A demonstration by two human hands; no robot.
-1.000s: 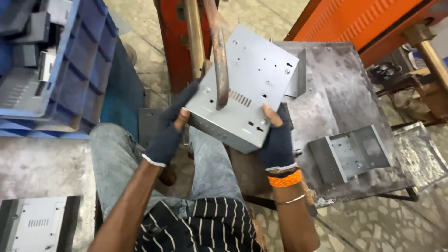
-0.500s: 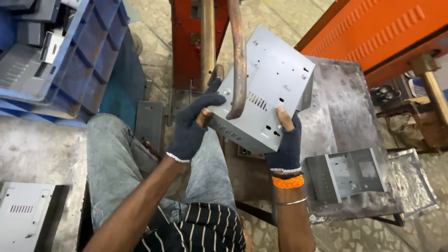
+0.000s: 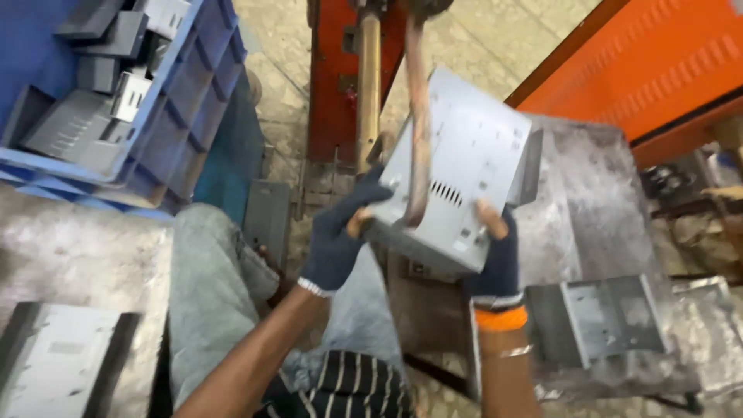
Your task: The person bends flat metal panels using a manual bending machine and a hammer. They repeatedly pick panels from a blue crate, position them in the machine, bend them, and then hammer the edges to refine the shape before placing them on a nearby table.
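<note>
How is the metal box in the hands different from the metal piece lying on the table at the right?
The box is held tilted in the air by the left hand and right hand; the piece lies flat on the table, untouched. The box looks bigger and closed on top; the piece is open, walls up. Both are grey sheet metal.

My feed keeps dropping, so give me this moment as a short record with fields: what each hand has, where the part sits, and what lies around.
left hand: gloved, grips the left edge of the metal box
right hand: gloved, grips the box's lower right corner
metal box: grey, perforated, tilted, held up under the curved copper arm
copper arm: crosses in front of the box's face
machine: red, behind the box
metal table: on the right, with a grey bracket lying on it
blue crate: upper left, holds grey metal parts
</note>
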